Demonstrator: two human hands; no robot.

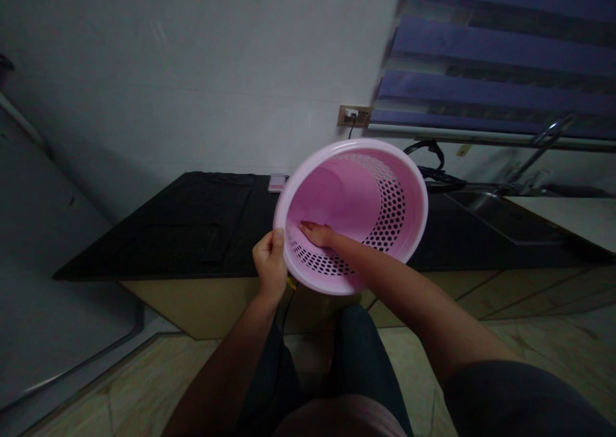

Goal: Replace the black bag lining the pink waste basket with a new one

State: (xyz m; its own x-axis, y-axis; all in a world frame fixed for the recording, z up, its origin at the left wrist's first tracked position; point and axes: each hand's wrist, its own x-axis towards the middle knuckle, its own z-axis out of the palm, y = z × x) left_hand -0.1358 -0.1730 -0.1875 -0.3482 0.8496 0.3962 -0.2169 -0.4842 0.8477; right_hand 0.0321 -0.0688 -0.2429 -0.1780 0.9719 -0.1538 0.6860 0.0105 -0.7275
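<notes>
A round pink plastic basket (385, 193) with a perforated wall is tilted up towards me in front of the black countertop. My left hand (270, 264) grips its near rim at the lower left, thumb over the edge. Reaching inside the basket, my right hand (317, 233) lies with fingers stretched flat against the inner wall near the holes.
A black countertop (192, 231) runs across the view, with a small pinkish box (278, 182) near the wall. A sink (500, 212) and tap (548, 135) are at right, a wall socket (353, 115) with a black cable behind, and blue blinds above.
</notes>
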